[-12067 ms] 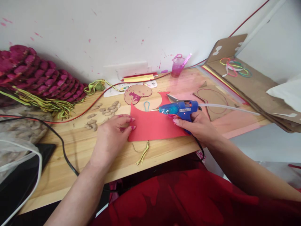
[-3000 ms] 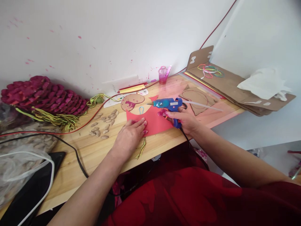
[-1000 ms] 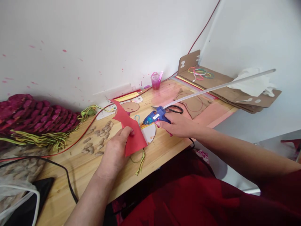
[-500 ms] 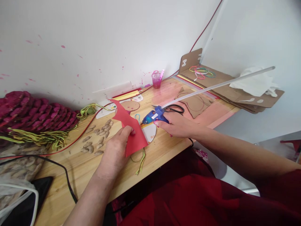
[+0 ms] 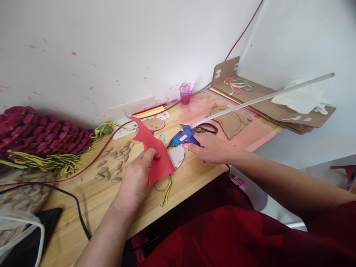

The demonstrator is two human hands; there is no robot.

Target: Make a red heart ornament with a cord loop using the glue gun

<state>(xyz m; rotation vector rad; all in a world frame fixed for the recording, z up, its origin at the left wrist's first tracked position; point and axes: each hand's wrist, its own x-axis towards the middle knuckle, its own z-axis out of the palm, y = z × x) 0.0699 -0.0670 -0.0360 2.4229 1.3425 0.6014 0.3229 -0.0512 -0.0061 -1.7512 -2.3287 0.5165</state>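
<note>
My left hand [image 5: 141, 167] is closed on a piece of red paper [image 5: 161, 165], cut to a jagged edge at its far end. In my right hand [image 5: 210, 146] is a blue glue gun [image 5: 182, 137], its nozzle at the right edge of the red paper. A long clear glue stick [image 5: 258, 98] sticks out of the gun's back. Partly under the paper lies a white round piece [image 5: 177, 157] with a yellow strip across it. Yellow-green yarn [image 5: 166, 194] hangs out below the paper. Black-handled scissors [image 5: 205, 128] lie just behind the gun.
Several peanuts [image 5: 119, 159] lie left of the paper, near a pink scaly craft piece [image 5: 47, 129]. A cup of pink liquid [image 5: 185, 94] stands by the wall. Cardboard sheets [image 5: 267, 96] fill the right corner. A red cord [image 5: 91, 163] and a black cable [image 5: 75, 198] cross the table.
The back end of the glue stick has risen slightly to the right as the gun tilts a little. My left hand and the red paper stay nearly still.
</note>
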